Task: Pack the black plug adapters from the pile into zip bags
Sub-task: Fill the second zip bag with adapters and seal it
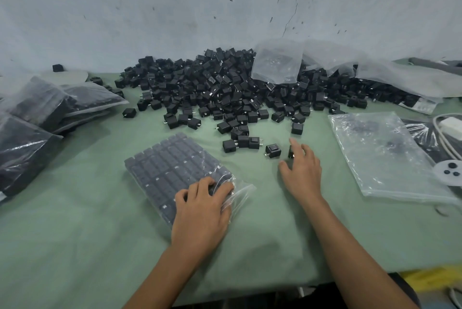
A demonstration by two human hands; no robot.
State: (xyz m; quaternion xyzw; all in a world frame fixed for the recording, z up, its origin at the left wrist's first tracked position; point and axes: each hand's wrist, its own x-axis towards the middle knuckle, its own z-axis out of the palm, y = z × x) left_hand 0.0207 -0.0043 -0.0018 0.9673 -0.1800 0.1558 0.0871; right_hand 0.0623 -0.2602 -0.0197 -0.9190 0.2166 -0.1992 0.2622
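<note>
At the far left of the green cloth-covered worktop point(75, 233) lies a stack of clear plastic bags already filled with black adapters point(37, 121). Behind them, a single small black adapter point(57, 68) sits against the pale, cracked wall point(150, 8).

Nearer the middle lies a clear zip bag packed with neat rows of black plug adapters point(172, 166), set diagonally with its mouth toward the person. The left hand point(202, 206) rests on the bag's near end. Its fingers are bent and the tips press down on top of the bag, not wrapped round it.

Beyond the bag, a big loose pile of black plug adapters point(225, 88) spreads along the wall, with strays trailing toward the hands. A crumpled clear plastic bag point(277, 63) sits on top of the pile.

One stray black adapter with its prongs to the left point(273, 151) lies just left of the right hand point(302, 173). This hand is palm down with its fingers spread and relaxed, holding nothing. Its fingertips reach a partly hidden black adapter point(290, 152) and appear to touch it.

To the right, a flat stack of empty clear zip bags point(382, 153) lies on the cloth. Past them, at the edge, are a white cable with a white box point(450, 126) and a white disc with black dots point(450, 171).
</note>
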